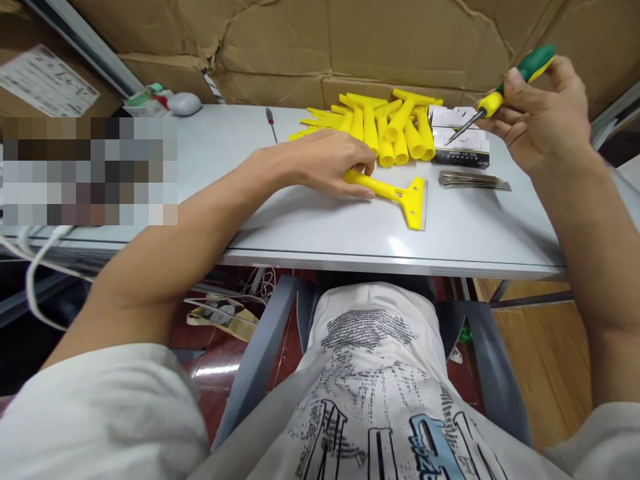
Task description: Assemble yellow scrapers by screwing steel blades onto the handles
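Note:
My left hand (330, 160) lies low over the white table, its fingers around the handle end of a yellow scraper (413, 204). The scraper is flat on the tabletop, head to the right, with a thin metal blade along its outer edge. Up at the right, my right hand (547, 113) grips a green and yellow screwdriver (491, 103), its shaft pointing down and left in front of small boxes (460, 148). Behind my left hand is a heap of yellow scraper handles (385, 130). A stack of thin metal blades (473, 180) rests right of the scraper.
A second, smaller screwdriver (271, 119) lies left of the heap. Cardboard (280, 47) stands along the table's back. A white computer mouse (185, 103) and small bottles are at the far left, near a blurred-out patch. White cables (35, 280) hang at the left edge.

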`<move>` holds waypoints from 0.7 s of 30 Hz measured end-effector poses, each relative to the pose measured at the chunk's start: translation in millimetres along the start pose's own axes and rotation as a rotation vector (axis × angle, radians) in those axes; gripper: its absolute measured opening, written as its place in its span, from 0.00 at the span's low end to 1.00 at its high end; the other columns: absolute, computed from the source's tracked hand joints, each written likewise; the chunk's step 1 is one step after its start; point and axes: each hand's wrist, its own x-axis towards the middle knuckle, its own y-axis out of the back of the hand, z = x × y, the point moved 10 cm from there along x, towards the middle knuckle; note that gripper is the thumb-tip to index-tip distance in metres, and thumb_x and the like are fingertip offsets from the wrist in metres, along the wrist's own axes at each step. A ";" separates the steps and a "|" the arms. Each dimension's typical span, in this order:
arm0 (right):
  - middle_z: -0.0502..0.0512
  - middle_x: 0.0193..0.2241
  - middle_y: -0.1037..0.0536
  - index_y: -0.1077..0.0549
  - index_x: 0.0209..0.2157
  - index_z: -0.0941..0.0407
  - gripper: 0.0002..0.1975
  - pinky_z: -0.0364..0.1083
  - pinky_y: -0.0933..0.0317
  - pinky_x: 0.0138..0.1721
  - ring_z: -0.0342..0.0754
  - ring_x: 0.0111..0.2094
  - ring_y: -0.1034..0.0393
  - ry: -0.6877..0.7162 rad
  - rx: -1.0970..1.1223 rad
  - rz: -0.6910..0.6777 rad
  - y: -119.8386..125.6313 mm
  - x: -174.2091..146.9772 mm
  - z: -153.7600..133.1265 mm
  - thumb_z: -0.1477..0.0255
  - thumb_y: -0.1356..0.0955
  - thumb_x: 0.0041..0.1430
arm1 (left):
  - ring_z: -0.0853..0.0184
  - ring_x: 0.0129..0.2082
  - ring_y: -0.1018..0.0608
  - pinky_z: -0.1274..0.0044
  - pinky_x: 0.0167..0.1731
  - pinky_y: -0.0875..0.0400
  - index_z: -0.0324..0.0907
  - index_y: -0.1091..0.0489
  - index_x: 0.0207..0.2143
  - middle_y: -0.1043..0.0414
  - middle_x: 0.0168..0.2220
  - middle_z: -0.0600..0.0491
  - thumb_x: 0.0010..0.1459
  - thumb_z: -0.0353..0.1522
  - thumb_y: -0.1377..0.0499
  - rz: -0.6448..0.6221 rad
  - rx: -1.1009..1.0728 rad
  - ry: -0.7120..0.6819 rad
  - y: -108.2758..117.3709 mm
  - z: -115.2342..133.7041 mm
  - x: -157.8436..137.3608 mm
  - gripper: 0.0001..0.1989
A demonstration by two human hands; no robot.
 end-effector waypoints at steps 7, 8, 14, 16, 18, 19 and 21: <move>0.42 0.42 0.19 0.36 0.53 0.35 0.50 0.60 0.20 0.37 0.56 0.37 0.15 0.011 -0.047 0.016 -12.7 -11.4 -2.2 0.58 0.10 0.32 | 0.57 0.45 0.19 0.68 0.43 0.34 0.46 0.17 0.46 0.17 0.45 0.48 0.67 0.57 0.31 0.068 -0.094 0.021 4.7 -0.8 3.6 0.24; 0.42 0.43 0.18 0.35 0.54 0.35 0.49 0.58 0.22 0.34 0.55 0.36 0.16 0.005 -0.067 0.020 -14.2 -15.7 -4.6 0.56 0.10 0.34 | 0.55 0.47 0.18 0.68 0.44 0.33 0.46 0.17 0.46 0.17 0.45 0.48 0.65 0.57 0.29 0.084 -0.140 0.023 3.0 -0.8 4.8 0.25; 0.38 0.48 0.20 0.33 0.52 0.34 0.41 0.59 0.17 0.36 0.45 0.30 0.21 0.051 -0.083 -0.032 -32.8 -38.5 -17.6 0.60 0.12 0.42 | 0.49 0.52 0.17 0.66 0.50 0.30 0.47 0.17 0.46 0.18 0.45 0.45 0.62 0.55 0.26 0.106 -0.148 -0.009 -5.2 6.8 6.9 0.24; 0.38 0.46 0.20 0.34 0.54 0.33 0.43 0.61 0.16 0.39 0.47 0.33 0.19 0.043 -0.072 -0.054 -40.6 -44.3 -16.0 0.63 0.12 0.42 | 0.49 0.51 0.17 0.66 0.49 0.29 0.48 0.16 0.45 0.17 0.45 0.46 0.63 0.53 0.27 0.086 -0.111 -0.018 -4.7 11.0 5.6 0.20; 0.38 0.40 0.21 0.35 0.55 0.33 0.46 0.61 0.15 0.39 0.51 0.35 0.17 0.045 -0.051 -0.056 -46.6 -50.0 -16.0 0.65 0.12 0.39 | 0.50 0.49 0.17 0.66 0.48 0.29 0.49 0.16 0.44 0.17 0.44 0.46 0.64 0.51 0.29 0.056 -0.077 -0.029 -4.2 15.2 4.4 0.17; 0.38 0.38 0.22 0.35 0.55 0.33 0.47 0.61 0.15 0.38 0.52 0.35 0.16 0.050 -0.045 -0.059 -49.6 -52.9 -17.0 0.65 0.12 0.38 | 0.51 0.48 0.16 0.66 0.47 0.29 0.49 0.16 0.44 0.17 0.43 0.47 0.65 0.50 0.30 0.043 -0.060 -0.035 -4.0 17.1 3.9 0.16; 0.38 0.35 0.22 0.36 0.56 0.34 0.47 0.60 0.16 0.37 0.53 0.36 0.16 0.059 -0.050 -0.072 -55.7 -58.4 -20.0 0.65 0.12 0.39 | 0.52 0.46 0.16 0.67 0.46 0.30 0.49 0.16 0.43 0.16 0.41 0.47 0.66 0.49 0.32 0.037 -0.038 -0.041 -2.8 18.8 3.4 0.15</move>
